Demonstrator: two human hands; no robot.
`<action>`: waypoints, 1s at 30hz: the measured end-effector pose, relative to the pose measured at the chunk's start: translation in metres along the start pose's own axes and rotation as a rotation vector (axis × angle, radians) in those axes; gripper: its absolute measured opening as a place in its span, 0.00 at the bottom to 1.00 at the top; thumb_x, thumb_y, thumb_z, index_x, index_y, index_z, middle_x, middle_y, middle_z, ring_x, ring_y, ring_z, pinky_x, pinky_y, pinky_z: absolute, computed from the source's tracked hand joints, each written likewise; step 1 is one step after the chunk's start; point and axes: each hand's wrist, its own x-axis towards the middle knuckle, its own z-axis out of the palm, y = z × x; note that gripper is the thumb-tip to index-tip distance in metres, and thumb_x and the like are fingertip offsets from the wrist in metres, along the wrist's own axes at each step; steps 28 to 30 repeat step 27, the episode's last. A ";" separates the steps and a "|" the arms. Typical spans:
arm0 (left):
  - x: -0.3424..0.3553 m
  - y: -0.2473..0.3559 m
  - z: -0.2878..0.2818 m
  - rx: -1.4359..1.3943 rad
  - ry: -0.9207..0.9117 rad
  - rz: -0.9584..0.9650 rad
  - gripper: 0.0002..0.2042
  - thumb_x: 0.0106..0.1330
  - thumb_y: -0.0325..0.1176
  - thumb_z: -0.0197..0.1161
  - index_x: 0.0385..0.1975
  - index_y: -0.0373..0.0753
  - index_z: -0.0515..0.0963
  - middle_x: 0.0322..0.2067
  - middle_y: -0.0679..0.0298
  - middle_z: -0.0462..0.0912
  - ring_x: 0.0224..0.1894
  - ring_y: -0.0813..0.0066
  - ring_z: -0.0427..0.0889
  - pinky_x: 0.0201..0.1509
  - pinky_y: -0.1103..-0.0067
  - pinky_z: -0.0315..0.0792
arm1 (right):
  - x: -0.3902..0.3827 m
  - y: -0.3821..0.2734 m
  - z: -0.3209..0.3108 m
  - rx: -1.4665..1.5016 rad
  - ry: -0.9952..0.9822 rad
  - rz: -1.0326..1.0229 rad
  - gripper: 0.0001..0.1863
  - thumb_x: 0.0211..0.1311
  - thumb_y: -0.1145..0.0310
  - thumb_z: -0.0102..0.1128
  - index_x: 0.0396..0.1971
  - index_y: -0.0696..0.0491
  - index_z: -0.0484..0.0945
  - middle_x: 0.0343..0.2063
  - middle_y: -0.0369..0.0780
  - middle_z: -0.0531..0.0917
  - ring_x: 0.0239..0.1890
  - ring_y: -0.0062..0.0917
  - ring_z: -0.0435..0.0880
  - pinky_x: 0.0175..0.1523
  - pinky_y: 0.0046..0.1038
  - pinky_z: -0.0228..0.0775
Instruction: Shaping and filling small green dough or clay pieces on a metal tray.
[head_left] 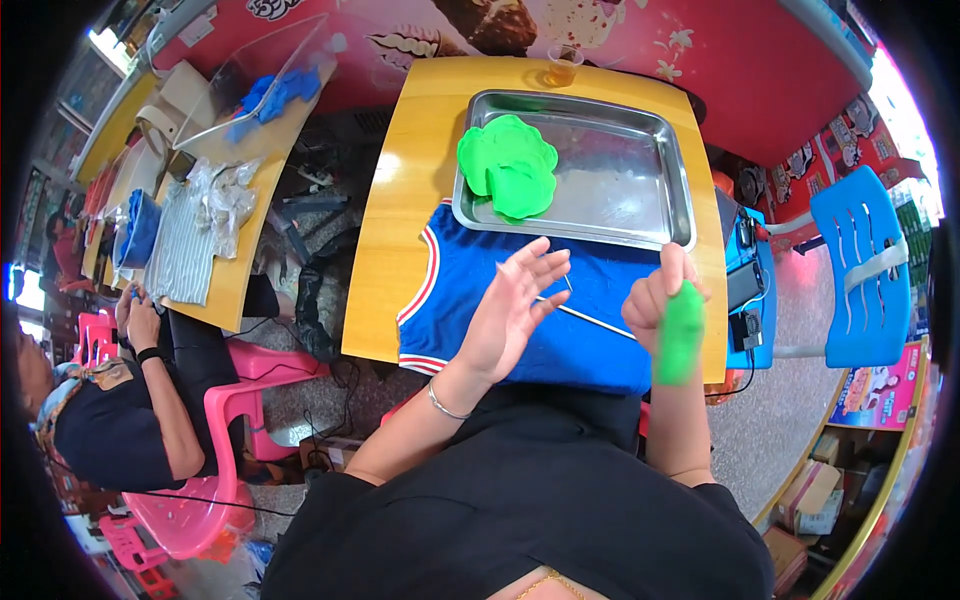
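Note:
My left hand (512,312) is raised above a blue garment with red and white trim (575,345). Its fingers are spread and hold nothing. Closed in a pinch, my right hand (655,300) grips a bright green piece (681,335) that hangs down over the wrist, smeared by motion. Between the hands runs a thin white stick or cord (590,318) over the garment; whether its right end touches my right hand, I cannot tell. Several green scalloped pieces (520,185) lie heaped at the left end of a shallow metal tray (610,180).
The tray stands on the far part of a yellow table (385,270), near a clear cup (563,68). A blue chair (865,260) and black devices (744,285) are to the right. At left, another person (125,420) sits by a second table (235,270).

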 end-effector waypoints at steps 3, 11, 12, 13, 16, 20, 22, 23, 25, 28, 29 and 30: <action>-0.001 -0.006 0.012 -0.439 -0.121 -0.259 0.36 0.64 0.62 0.41 0.62 0.38 0.52 0.57 0.56 0.63 0.62 0.66 0.60 0.63 0.64 0.59 | 0.014 0.015 0.001 -1.293 0.100 -0.160 0.11 0.53 0.67 0.64 0.26 0.57 0.71 0.19 0.38 0.77 0.21 0.23 0.78 0.26 0.23 0.68; -0.004 -0.017 0.018 -0.135 0.055 -0.129 0.13 0.68 0.31 0.51 0.51 0.42 0.64 0.48 0.66 0.69 0.51 0.73 0.71 0.55 0.72 0.71 | -0.003 0.013 -0.002 -0.897 0.176 -0.185 0.10 0.55 0.69 0.60 0.30 0.60 0.73 0.26 0.39 0.78 0.29 0.20 0.77 0.33 0.21 0.68; -0.004 -0.021 0.015 -0.112 0.115 -0.101 0.12 0.69 0.31 0.48 0.51 0.45 0.65 0.50 0.65 0.69 0.53 0.72 0.71 0.57 0.68 0.68 | -0.007 0.016 -0.004 -0.947 0.204 -0.188 0.09 0.54 0.69 0.60 0.30 0.59 0.74 0.27 0.39 0.77 0.29 0.20 0.75 0.32 0.21 0.67; -0.003 -0.024 0.012 -0.107 0.100 -0.108 0.12 0.69 0.31 0.48 0.51 0.45 0.65 0.50 0.65 0.69 0.53 0.72 0.71 0.57 0.68 0.68 | -0.010 0.015 -0.003 -1.126 0.175 -0.241 0.08 0.53 0.71 0.61 0.29 0.59 0.74 0.24 0.38 0.75 0.26 0.21 0.73 0.29 0.22 0.65; -0.002 -0.030 0.014 -0.136 0.047 -0.041 0.12 0.69 0.31 0.48 0.51 0.46 0.65 0.51 0.66 0.70 0.55 0.72 0.69 0.63 0.65 0.60 | -0.015 0.024 0.004 -1.018 0.296 -0.283 0.05 0.54 0.75 0.59 0.27 0.59 0.73 0.22 0.39 0.74 0.23 0.22 0.71 0.26 0.22 0.62; -0.004 -0.028 0.021 -0.198 -0.001 -0.091 0.12 0.68 0.29 0.50 0.51 0.45 0.65 0.50 0.66 0.70 0.54 0.73 0.69 0.61 0.67 0.63 | -0.013 0.017 0.009 -1.095 0.338 -0.413 0.06 0.55 0.75 0.58 0.24 0.59 0.72 0.21 0.40 0.73 0.22 0.22 0.71 0.25 0.22 0.61; -0.006 -0.028 0.023 -0.012 -0.029 -0.056 0.14 0.66 0.27 0.52 0.50 0.45 0.66 0.49 0.66 0.71 0.54 0.74 0.70 0.59 0.69 0.66 | -0.014 0.007 0.015 -1.134 0.289 -0.406 0.08 0.55 0.74 0.58 0.21 0.59 0.71 0.19 0.40 0.72 0.19 0.25 0.71 0.24 0.25 0.61; -0.006 -0.028 0.023 -0.008 -0.036 -0.063 0.14 0.66 0.27 0.52 0.50 0.45 0.66 0.49 0.66 0.71 0.54 0.74 0.70 0.59 0.69 0.66 | -0.013 0.005 0.013 -1.134 0.300 -0.410 0.08 0.55 0.74 0.58 0.21 0.59 0.71 0.19 0.40 0.72 0.19 0.25 0.71 0.24 0.25 0.61; -0.007 -0.031 0.022 0.028 -0.008 -0.084 0.14 0.64 0.27 0.56 0.49 0.44 0.68 0.47 0.67 0.71 0.52 0.78 0.70 0.58 0.74 0.66 | -0.014 -0.001 0.008 -1.227 0.200 -0.401 0.09 0.55 0.72 0.59 0.21 0.58 0.71 0.17 0.41 0.71 0.17 0.29 0.70 0.22 0.26 0.60; -0.009 -0.032 0.023 0.101 -0.067 -0.078 0.15 0.64 0.29 0.57 0.50 0.45 0.67 0.48 0.67 0.71 0.52 0.78 0.70 0.60 0.75 0.64 | -0.017 -0.005 0.006 -1.246 0.194 -0.420 0.09 0.54 0.70 0.60 0.21 0.57 0.71 0.16 0.41 0.70 0.16 0.32 0.70 0.21 0.28 0.60; -0.009 -0.032 0.023 0.101 -0.067 -0.078 0.15 0.64 0.29 0.57 0.50 0.45 0.67 0.48 0.67 0.71 0.52 0.78 0.70 0.60 0.75 0.64 | -0.017 -0.005 0.006 -1.246 0.194 -0.420 0.09 0.54 0.70 0.60 0.21 0.57 0.71 0.16 0.41 0.70 0.16 0.32 0.70 0.21 0.28 0.60; -0.009 -0.032 0.023 0.101 -0.067 -0.078 0.15 0.64 0.29 0.57 0.50 0.45 0.67 0.48 0.67 0.71 0.52 0.78 0.70 0.60 0.75 0.64 | -0.017 -0.005 0.006 -1.246 0.194 -0.420 0.09 0.54 0.70 0.60 0.21 0.57 0.71 0.16 0.41 0.70 0.16 0.32 0.70 0.21 0.28 0.60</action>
